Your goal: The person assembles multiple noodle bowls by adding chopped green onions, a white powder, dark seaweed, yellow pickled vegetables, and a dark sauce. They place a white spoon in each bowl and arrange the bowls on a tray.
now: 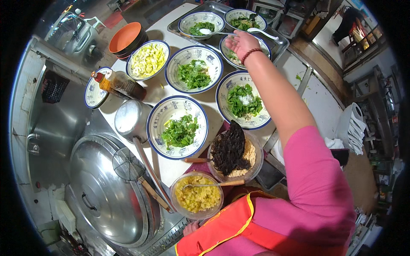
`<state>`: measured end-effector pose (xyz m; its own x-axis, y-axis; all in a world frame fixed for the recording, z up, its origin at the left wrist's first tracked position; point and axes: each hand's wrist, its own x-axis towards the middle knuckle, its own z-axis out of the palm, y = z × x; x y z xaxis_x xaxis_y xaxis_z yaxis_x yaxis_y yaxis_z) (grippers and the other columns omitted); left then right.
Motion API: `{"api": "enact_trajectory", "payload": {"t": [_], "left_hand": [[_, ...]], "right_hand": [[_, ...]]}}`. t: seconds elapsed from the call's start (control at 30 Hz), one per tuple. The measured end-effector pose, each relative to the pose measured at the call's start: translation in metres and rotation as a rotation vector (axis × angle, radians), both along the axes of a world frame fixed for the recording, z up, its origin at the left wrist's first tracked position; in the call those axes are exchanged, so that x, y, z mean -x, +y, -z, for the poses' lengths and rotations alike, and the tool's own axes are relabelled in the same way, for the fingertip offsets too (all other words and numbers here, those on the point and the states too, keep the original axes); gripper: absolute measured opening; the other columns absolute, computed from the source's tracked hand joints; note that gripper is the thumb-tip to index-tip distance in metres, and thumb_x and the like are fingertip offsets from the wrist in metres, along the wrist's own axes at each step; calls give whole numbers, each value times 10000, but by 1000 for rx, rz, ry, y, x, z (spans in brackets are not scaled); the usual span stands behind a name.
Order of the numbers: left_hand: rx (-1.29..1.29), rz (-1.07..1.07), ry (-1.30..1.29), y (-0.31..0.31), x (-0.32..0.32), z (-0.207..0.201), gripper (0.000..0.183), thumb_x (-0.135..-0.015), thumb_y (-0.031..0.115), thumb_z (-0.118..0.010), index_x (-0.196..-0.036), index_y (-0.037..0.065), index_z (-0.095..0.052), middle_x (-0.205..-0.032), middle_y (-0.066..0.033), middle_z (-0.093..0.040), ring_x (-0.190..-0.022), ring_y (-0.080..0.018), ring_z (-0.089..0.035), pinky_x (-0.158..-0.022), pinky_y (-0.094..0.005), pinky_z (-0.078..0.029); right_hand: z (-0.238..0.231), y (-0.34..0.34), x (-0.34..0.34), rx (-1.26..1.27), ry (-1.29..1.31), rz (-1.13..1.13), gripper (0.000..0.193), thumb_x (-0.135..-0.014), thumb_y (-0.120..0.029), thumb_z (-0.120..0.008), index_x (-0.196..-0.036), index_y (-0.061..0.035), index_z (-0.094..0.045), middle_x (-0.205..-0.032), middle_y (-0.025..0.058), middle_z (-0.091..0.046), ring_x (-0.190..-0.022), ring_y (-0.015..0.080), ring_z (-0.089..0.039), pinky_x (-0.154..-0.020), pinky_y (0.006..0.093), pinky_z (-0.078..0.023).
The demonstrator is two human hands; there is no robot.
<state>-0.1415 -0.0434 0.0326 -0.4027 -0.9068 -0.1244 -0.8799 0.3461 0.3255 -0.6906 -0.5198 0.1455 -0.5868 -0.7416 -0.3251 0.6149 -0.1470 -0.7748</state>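
Observation:
My right hand (pixel 244 44), with a red bead bracelet at its wrist, reaches to the far bowls. Its fingers are closed on the thin handle of a spoon (pixel 216 33). White powder fills the spoon's bowl, held over the near rim of a white bowl with chopped greens (pixel 200 28). Under the hand stands another patterned bowl (pixel 265 48), partly covered by it. My left hand (pixel 191 227) is low by the apron, beside a tub of yellow chopped pickles (pixel 197 193); most of its fingers are hidden. White granules lie on the greens in a nearer bowl (pixel 244 100).
A metal tray (pixel 279 47) carries the far bowls. Bottles (pixel 124 85), a metal canister (pixel 130 117) and a bowl of yellow shreds (pixel 147 59) stand left. A big lidded pot (pixel 109 192) sits beside the table, with a wire strainer (pixel 128 164). A tub holds dark flat food (pixel 230 149).

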Motion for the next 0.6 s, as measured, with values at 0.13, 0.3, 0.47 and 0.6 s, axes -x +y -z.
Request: {"api": "enact_trajectory", "payload": {"t": [0.13, 0.3, 0.47, 0.6], "left_hand": [[30, 4, 39, 2, -5, 6, 321, -786, 239, -614, -1068, 86, -601, -926, -99, -617, -813, -306, -590, -717, -434, -434], [-7, 26, 52, 6, -14, 14, 373, -797, 244, -623, -1131, 88, -567, -995, -120, -610, -876, -326, -589, -752, -450, -439], [2, 44, 76, 7, -18, 19, 389, -801, 243, -625, -1151, 89, -553, -1019, -128, -605, -896, -334, -587, -763, -456, -440], [-34, 37, 70, 8, -21, 20, 406, -807, 242, -625, -1173, 92, -536, -1049, -137, -598, -921, -343, -584, -774, -463, -440]], "right_hand": [[-8, 62, -11, 24, 170, -187, 217, -914, -132, -558, -1042, 24, -478, -880, 149, -598, -665, 236, -644, -550, 349, -575], [-5, 114, -25, -152, 259, -257, 232, -908, -143, -577, -1068, 9, -508, -884, 132, -603, -659, 216, -626, -558, 328, -555], [-10, 129, -28, -74, 148, -266, 216, -930, -163, -551, -1060, 7, -517, -894, 140, -620, -685, 218, -637, -575, 317, -559], [-16, 167, -24, -48, 110, -235, 225, -944, -161, -525, -1099, 2, -521, -965, 153, -640, -767, 214, -641, -643, 312, -561]]}}
